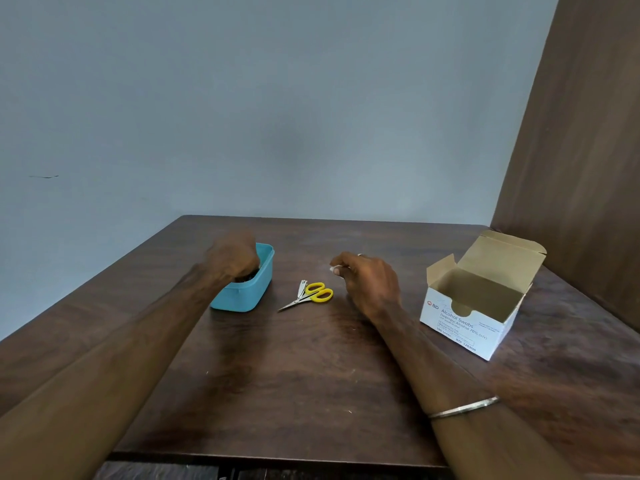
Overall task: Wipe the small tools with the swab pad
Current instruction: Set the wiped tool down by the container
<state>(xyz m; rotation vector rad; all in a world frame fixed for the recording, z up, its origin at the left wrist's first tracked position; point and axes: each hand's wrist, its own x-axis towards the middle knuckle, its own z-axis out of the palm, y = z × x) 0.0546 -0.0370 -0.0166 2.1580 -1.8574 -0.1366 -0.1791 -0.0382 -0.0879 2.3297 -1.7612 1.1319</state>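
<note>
Left hand (232, 255) reaches into the tub (249, 289), grip hidden, cannot tell; right hand (369, 284) pinches the pad (335, 269); scissors (310, 294) and clipper (302, 289) lie between

— Tools laid on the table (311, 375)?
— One pair of scissors (313, 295), one nail clipper (302, 289).
— Containers?
— One blue tub (247, 291), one open swab box (479, 303).
— Hands?
— Two.
</note>
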